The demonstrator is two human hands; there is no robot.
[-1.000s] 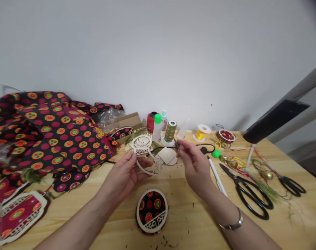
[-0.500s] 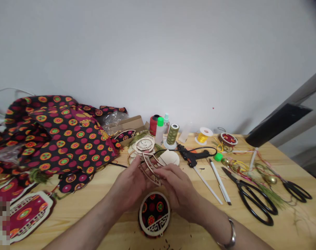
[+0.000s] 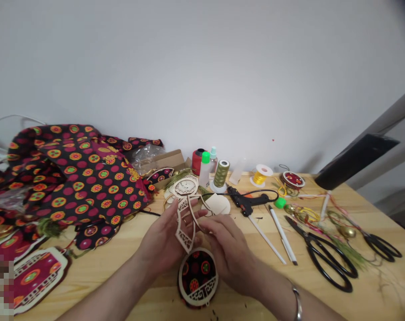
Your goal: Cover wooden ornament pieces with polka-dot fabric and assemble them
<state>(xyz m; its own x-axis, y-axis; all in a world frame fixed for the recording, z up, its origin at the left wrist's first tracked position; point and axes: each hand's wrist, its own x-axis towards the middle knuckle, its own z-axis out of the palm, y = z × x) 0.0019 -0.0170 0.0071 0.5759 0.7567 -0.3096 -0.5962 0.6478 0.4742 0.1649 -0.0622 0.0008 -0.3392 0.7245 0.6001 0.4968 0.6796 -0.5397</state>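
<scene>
My left hand (image 3: 164, 238), palm partly up, holds a thin pale wooden fretwork frame (image 3: 185, 236) that lies across its fingers, pinned by the thumb. My right hand (image 3: 231, 252) is closed at the frame's right side, its fingertips on a slim curved wooden strip (image 3: 194, 218). I cannot tell whether strip and frame are one piece. Just below both hands, an oval ornament (image 3: 197, 276) lies on the table, with dark flowered fabric inside a pale wooden rim. Beyond my fingers are a round carved wooden piece (image 3: 186, 186) and plain pale discs (image 3: 217, 204).
Patterned fabric (image 3: 88, 174) is heaped at the left, near a plaque-shaped ornament (image 3: 38, 281). A glue gun (image 3: 247, 203), white pen (image 3: 282, 236) and black scissors (image 3: 329, 254) lie right. Behind stand a green-capped bottle (image 3: 205, 169), green thread spool (image 3: 221, 174) and yellow cord spool (image 3: 260, 175).
The fretwork frame has turned more upright and spread open toward me between my hands, showing its carved ends. My left fingers have opened out somewhat beneath it. The oval ornament has stayed put.
</scene>
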